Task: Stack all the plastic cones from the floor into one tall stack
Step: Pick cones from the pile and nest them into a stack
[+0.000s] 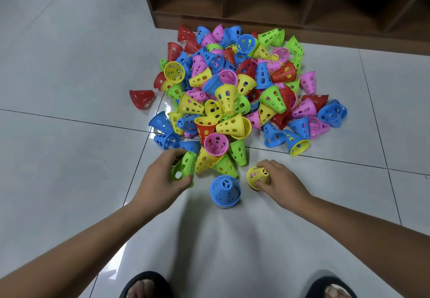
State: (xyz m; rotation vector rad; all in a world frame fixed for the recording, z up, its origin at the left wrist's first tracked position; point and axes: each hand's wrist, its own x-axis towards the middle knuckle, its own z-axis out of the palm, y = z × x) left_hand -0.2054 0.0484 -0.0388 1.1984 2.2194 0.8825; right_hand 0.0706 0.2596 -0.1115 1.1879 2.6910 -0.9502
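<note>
A big heap of perforated plastic cones (pixel 237 88) in red, blue, yellow, green and pink lies on the tiled floor. In front of it stands an upright stack with a blue cone (pixel 225 190) on top. My left hand (pixel 162 176) grips a green cone (pixel 185 166) lying on its side at the heap's near edge. My right hand (pixel 282 180) holds a yellow cone (pixel 257 177) just right of the stack, its narrow end pointing toward me.
A dark wooden shelf unit (pixel 279 16) stands right behind the heap. A lone red cone (pixel 142 98) lies to the left. My feet in black sandals (pixel 145 285) are at the bottom edge. Bare tiles spread left and right.
</note>
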